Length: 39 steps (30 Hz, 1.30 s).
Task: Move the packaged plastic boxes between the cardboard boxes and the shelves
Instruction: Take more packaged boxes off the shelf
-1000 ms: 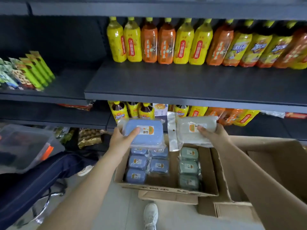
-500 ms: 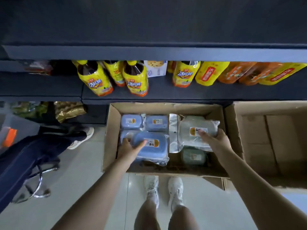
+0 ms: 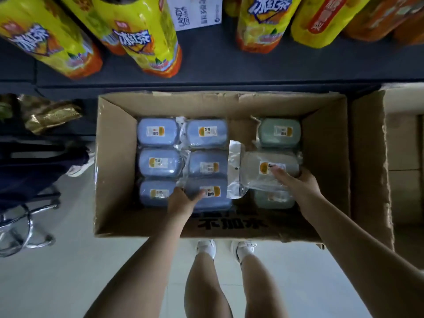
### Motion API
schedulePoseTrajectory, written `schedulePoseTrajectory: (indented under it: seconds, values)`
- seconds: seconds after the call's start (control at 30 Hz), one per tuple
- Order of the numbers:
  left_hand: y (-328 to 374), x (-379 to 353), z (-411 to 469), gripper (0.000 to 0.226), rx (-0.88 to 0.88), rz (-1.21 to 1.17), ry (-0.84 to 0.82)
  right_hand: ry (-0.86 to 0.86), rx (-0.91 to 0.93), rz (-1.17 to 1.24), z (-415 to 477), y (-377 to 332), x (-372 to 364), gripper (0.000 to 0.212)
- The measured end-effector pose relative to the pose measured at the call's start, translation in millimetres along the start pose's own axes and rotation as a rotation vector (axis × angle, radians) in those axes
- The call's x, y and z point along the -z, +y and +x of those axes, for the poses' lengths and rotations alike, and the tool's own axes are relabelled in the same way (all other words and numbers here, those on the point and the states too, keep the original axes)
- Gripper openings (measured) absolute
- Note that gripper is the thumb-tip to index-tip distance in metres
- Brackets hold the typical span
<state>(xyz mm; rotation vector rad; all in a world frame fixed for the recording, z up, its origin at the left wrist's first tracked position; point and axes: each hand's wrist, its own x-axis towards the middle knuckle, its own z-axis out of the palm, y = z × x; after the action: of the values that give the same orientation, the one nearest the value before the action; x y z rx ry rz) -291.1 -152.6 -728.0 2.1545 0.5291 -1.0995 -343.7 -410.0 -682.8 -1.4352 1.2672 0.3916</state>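
Observation:
An open cardboard box (image 3: 114, 171) stands on the floor below the shelf. Inside lie several blue packaged plastic boxes (image 3: 158, 131) in two columns at the left and green ones (image 3: 278, 133) at the right. My left hand (image 3: 182, 199) grips a blue packaged box (image 3: 210, 196) resting in the front row of the blue ones. My right hand (image 3: 296, 182) holds a pale green packaged box (image 3: 257, 166) low over the green column, its clear wrapper flap sticking out leftward. Another green box (image 3: 273, 199) lies partly hidden beneath it.
A dark shelf (image 3: 218, 63) with yellow and orange drink bottles (image 3: 146, 40) runs just behind the box. A second cardboard box (image 3: 371, 157) stands open at the right. A chair base (image 3: 27, 228) and a dark-clothed person's leg are at the left. My feet (image 3: 227, 249) touch the box's front.
Both hands came down from shelf height into the cardboard box with their packages. The blue one now rests in the front row, the green one sits low over the green column.

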Motion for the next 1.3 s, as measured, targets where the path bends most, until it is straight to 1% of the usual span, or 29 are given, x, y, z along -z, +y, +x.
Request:
schedulePoseTrajectory:
  seconds: [0.1, 0.2, 0.33, 0.4, 0.47, 0.53, 0.7, 0.77, 0.83, 0.93, 1.1, 1.2, 1.27, 1.3]
  values:
    - [-2, -9, 14, 0.060, 0.009, 0.030, -0.031, -0.024, 0.004, 0.014, 10, 6, -8, 0.035]
    - [-2, -16, 24, 0.058, 0.003, 0.047, -0.050, -0.012, 0.024, -0.009, 18, 11, -15, 0.042]
    - [-5, -24, 29, 0.052, -0.024, 0.144, 0.038, 0.017, 0.029, -0.047, 29, 19, -17, 0.059]
    - [-5, -25, 32, 0.047, -0.023, 0.166, 0.044, 0.010, 0.025, -0.031, 33, 22, -16, 0.057]
    - [-4, -24, 34, 0.041, -0.018, 0.262, 0.042, -0.006, 0.024, -0.020, 35, 25, -16, 0.053]
    - [-4, -22, 36, 0.038, -0.041, 0.391, 0.066, -0.006, 0.029, -0.017, 35, 27, -16, 0.056]
    - [-3, -19, 39, 0.042, -0.081, 0.633, 0.042, 0.032, 0.048, -0.049, 35, 33, -14, 0.061]
    - [0, -18, 36, 0.038, -0.102, 0.696, 0.039, 0.037, 0.058, -0.074, 32, 32, -12, 0.063]
    - [4, -15, 31, 0.033, -0.151, 0.719, 0.070, 0.037, 0.065, -0.084, 28, 27, -9, 0.064]
    - [13, -7, 21, 0.035, -0.260, 0.697, 0.092, 0.031, 0.091, -0.127, 13, 12, -1, 0.065]
    - [41, 15, -9, 0.034, -0.395, 0.663, -0.070, 0.074, 0.191, -0.238, -23, -17, 22, 0.063]
    - [62, 29, -37, 0.031, -0.425, 0.493, -0.122, 0.081, 0.234, -0.273, -50, -34, 37, 0.063]
    - [80, 35, -58, 0.030, -0.433, 0.356, -0.121, 0.093, 0.253, -0.257, -69, -45, 46, 0.063]
    - [89, 37, -69, 0.029, -0.438, 0.294, -0.119, 0.099, 0.262, -0.242, -77, -49, 50, 0.059]
